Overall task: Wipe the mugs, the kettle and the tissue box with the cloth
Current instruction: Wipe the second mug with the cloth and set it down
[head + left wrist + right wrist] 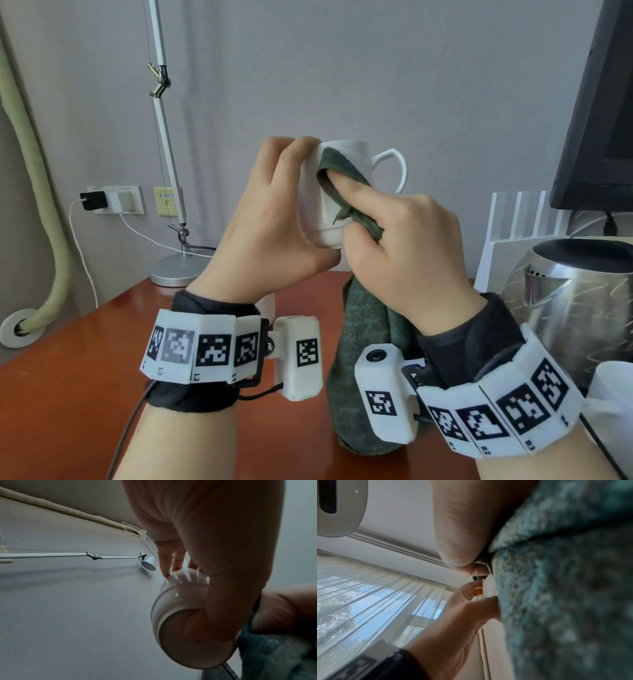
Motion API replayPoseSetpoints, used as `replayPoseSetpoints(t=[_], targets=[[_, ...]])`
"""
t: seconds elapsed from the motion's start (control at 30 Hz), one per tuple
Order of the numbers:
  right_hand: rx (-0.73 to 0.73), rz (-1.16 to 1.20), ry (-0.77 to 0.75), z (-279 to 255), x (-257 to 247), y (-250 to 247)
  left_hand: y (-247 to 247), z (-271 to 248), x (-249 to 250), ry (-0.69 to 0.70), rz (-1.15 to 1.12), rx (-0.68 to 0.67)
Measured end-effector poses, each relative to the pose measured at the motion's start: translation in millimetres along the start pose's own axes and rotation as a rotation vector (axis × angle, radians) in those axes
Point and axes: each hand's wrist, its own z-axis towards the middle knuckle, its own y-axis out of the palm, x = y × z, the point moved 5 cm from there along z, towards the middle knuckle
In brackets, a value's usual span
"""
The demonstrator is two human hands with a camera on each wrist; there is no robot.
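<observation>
Holding the white mug (337, 192) up in the air above the far middle of the table (68, 394), the left hand (270, 233) clamps it lengthwise: fingers curled over the rim at the top, thumb pushed against the base, as the left wrist view confirms. The right hand (400, 246) grips the dark green cloth (370, 359), its forefinger pressing a fold of it against the mug's side, while the rest of the cloth hangs down to the table.

The main risk, as I judge it, is the mug slipping. It is glazed and smooth, pinched only end to end, and any sideways push from the wiping finger could twist it out of that hold and drop it onto the hard wood. The handle juts to the right, so the cloth could snag on it during a stroke. The trailing cloth could also drag against the steel kettle (575, 301) near the right edge, or against the second mug (613, 383) partly visible at the near right corner. No tissue box is in view.
</observation>
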Motion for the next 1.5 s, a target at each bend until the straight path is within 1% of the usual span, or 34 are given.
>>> replayPoseSetpoints(t=[0.1,0.23,0.4,0.47,0.53,0.6,0.7,0.8,0.9,1.03,1.1,1.23,1.33,1.43,1.5], targets=[[-0.001,-0.046,0.032,1.2,1.4,-2.7,2.5,0.2,1.9,0.011,0.005,-0.034],[-0.018,-0.106,0.089,1.5,3.5,-3.2,5.2,0.2,4.5,0.021,0.012,-0.047],[-0.113,-0.099,0.228,0.8,10.7,1.1,5.4,0.3,7.4,0.028,0.039,-0.041],[-0.132,-0.083,0.256,0.3,13.4,1.6,5.3,0.3,8.9,0.040,0.055,-0.042],[-0.104,-0.091,0.244,1.3,12.4,0.7,5.8,0.4,9.2,0.040,0.052,-0.044],[-0.020,-0.074,0.201,1.8,7.8,-2.3,5.5,0.9,8.6,0.036,0.034,-0.038],[0.063,0.034,0.119,-0.3,-0.2,-4.7,1.7,2.2,7.6,0.026,0.011,-0.008],[0.089,0.084,0.042,-3.1,-6.6,-3.0,-1.7,2.7,8.5,0.011,-0.012,0.007],[0.076,0.059,-0.002,-4.8,-8.7,2.2,1.3,3.0,11.3,0.028,-0.029,-0.007],[0.105,0.029,0.072,-3.5,-1.4,0.3,6.1,4.0,12.3,0.044,-0.048,-0.036],[0.096,0.014,0.125,-2.3,1.5,-2.4,8.3,2.7,11.2,0.047,-0.038,-0.048],[-0.031,-0.021,0.269,0.0,14.5,-3.5,12.9,1.6,11.1,0.038,-0.004,-0.075],[-0.065,0.057,0.338,0.0,26.5,-2.3,14.1,1.3,12.2,0.040,0.029,-0.092],[-0.039,0.136,0.331,0.5,27.0,-0.1,13.9,0.9,11.8,0.037,0.024,-0.087],[0.007,0.173,0.284,0.0,24.0,0.9,13.0,0.9,9.0,0.026,0.009,-0.060]])
